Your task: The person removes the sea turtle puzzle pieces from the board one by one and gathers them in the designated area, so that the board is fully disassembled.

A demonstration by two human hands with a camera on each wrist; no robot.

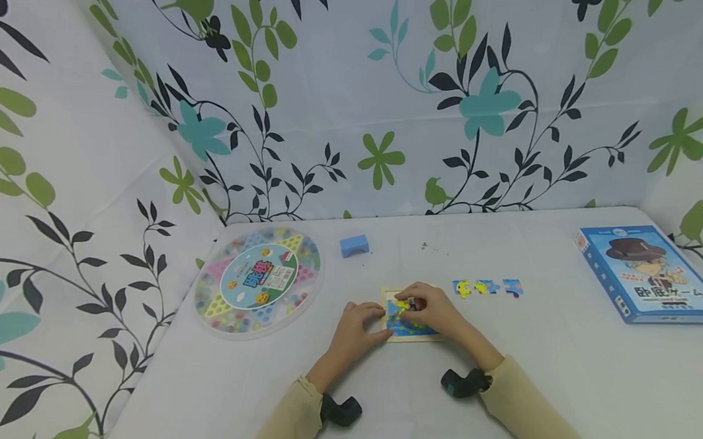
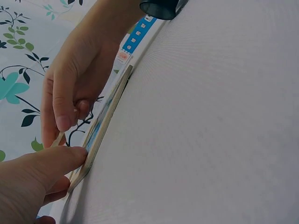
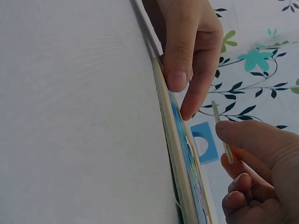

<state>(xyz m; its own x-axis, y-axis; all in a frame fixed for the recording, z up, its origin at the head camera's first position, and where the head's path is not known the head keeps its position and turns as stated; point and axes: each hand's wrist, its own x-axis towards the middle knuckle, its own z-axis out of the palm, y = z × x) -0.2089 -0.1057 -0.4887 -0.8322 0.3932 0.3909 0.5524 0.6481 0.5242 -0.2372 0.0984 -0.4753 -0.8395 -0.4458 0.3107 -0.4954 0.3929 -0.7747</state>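
A small wooden-rimmed jigsaw tray (image 1: 417, 339) with a blue and yellow picture lies on the white table in front of the person. The left hand (image 1: 354, 329) grips its left end, thumb at the near side and fingers at the far side. Over the tray, the right hand (image 1: 436, 310) pinches a thin puzzle piece (image 3: 228, 155), seen edge-on in the right wrist view and held clear of the tray. That hand hides part of the picture in the head view. Several loose puzzle pieces (image 1: 485, 287) lie in a row to the right, beyond the right hand.
A round, clear-rimmed game board (image 1: 259, 281) lies at the left. A blue block (image 1: 354, 246) with a curved cutout is behind the tray. At the right sits a blue game box (image 1: 653, 275). Dark specks (image 1: 433, 248) dot the back, before a leaf-patterned cloth (image 1: 334, 99).
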